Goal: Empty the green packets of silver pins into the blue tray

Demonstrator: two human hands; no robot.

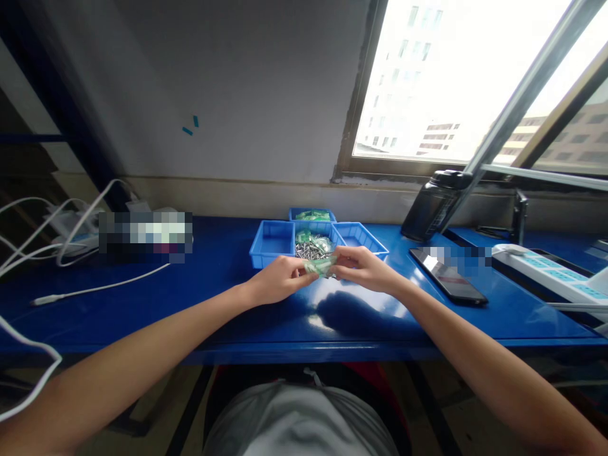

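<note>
Phone [453, 284] and bottle [430, 206] right of held bag [318, 266]

Strong daylight reaches my feed through the window [427, 82], past the back right of the table [213, 253]; the panes blow out to white and the buildings [439, 136] outside look washed. The wall [237, 95] beside it sits in grey dimness, and under the table's front edge I get mostly murk. Glare pools toward the front middle of the surface, next to a dark, soft-edged patch, shadow or reflection, I can't tell. The bag [320, 267] catches light, its print too small to read. My wide lens stretches the arms [156, 342] beyond the front edge. Coarse pixel blocks mask the back left and part of the phone [456, 283].
</note>
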